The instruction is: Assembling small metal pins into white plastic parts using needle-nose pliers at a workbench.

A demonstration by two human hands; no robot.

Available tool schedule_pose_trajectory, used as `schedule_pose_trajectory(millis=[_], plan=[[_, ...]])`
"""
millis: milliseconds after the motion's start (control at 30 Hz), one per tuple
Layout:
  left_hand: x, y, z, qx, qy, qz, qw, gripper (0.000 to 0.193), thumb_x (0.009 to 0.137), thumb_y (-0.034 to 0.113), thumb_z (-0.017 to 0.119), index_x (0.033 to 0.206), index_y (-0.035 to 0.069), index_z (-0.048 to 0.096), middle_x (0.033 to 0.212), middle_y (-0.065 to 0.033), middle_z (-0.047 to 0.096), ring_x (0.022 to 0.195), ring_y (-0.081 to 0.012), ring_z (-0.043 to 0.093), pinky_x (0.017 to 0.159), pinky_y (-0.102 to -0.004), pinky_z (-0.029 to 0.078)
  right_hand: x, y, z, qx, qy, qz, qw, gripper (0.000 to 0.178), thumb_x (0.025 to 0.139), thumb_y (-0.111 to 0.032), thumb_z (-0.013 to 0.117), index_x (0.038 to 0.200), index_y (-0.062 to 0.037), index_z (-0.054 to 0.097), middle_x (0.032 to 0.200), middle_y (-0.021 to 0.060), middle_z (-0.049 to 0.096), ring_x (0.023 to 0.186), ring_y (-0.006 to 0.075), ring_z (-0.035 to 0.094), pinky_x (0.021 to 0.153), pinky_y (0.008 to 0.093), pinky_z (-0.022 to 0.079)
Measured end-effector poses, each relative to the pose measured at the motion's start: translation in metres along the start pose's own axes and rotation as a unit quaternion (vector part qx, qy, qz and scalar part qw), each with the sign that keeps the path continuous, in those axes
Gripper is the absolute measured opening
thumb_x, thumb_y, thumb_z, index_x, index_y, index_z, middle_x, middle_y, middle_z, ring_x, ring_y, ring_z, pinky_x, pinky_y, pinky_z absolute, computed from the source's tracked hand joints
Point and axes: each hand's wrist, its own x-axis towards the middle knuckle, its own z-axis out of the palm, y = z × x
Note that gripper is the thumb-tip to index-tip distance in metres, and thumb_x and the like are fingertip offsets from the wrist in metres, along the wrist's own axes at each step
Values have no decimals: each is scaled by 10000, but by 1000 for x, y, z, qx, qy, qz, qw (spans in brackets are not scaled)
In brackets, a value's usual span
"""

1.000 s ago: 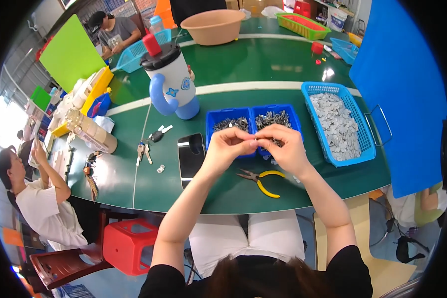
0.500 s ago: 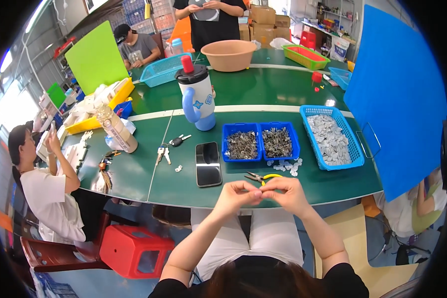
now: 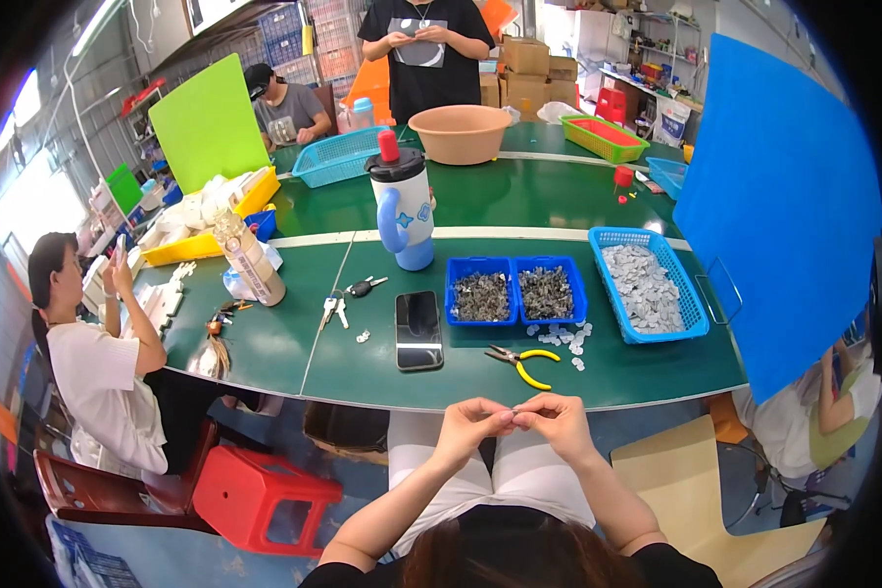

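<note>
Here the left hand (image 3: 472,423) and right hand (image 3: 557,421) meet above the lap, just off the green desk (image 3: 657,367) edge, fingers pinched together on a tiny part (image 3: 513,418) too small to identify; yellow-handled pliers (image 3: 524,362) lie nearby.

The table (image 3: 578,211) has a smooth green top with a slight shine under the light. The phone (image 3: 418,330) lying on it shows a glossy black glass face. The pliers (image 3: 521,360) have dull metal jaws and yellow handles that look like smooth plastic. The two small blue bins (image 3: 515,291) are hard, glossy plastic, and the blue basket (image 3: 648,296) beside them is plastic with a mesh wall. The keys (image 3: 333,309) look like bright metal. The large bottle (image 3: 404,203) seems smooth plastic, white and blue. The red stool (image 3: 265,495) is matt plastic. The person's trousers (image 3: 519,470) look like soft, pale cloth.
</note>
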Motion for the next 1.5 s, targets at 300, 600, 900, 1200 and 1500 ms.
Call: schedule_pose_trajectory(millis=[300, 600, 900, 1200, 1500], plan=[[-4, -3, -7, 33, -3, -1, 999, 186, 855, 122, 652, 939, -43, 629, 901, -113, 665, 805, -147, 643, 730, -254, 541, -2, 12, -1, -5, -4, 14, 1000, 113, 777, -44, 702, 864, 28, 692, 743, 45, 663, 663, 76, 573, 608, 204, 454], [-1, -15, -8, 32, 17, 17, 999, 132, 843, 88, 657, 900, -31, 646, 867, -108, 670, 756, -140, 645, 710, -258, 552, -7, 11, 4, 0, 7, 22, 1000, 114, 792, -22, 675, 890, 35, 687, 770, 57, 661, 679, 91, 588, 624, 210, 467], [-2, -28, -8, 16, 25, 4, 1000, 124, 836, 73, 661, 907, -28, 650, 863, -100, 671, 759, -140, 645, 718, -259, 548, -15, 28, 1, 2, 34, 16, 999, 116, 792, 10, 658, 900, 44, 682, 801, 73, 664, 705, 102, 594, 643, 209, 470], [-1, -33, -10, 19, 28, -10, 999, 113, 836, 69, 659, 903, -21, 649, 852, -89, 666, 745, -148, 649, 699, -264, 556, -12, 32, -1, -4, 30, 22, 999, 97, 796, 6, 657, 882, 47, 678, 816, 69, 659, 711, 103, 597, 646, 212, 477], [-3, -46, -12, -6, 34, -42, 999, 126, 837, 78, 662, 917, -18, 644, 864, -83, 660, 751, -141, 645, 697, -251, 552, -21, 41, 2, -5, 59, 12, 998, 88, 791, 19, 654, 873, 42, 678, 829, 77, 656, 732, 110, 603, 660, 222, 483]])
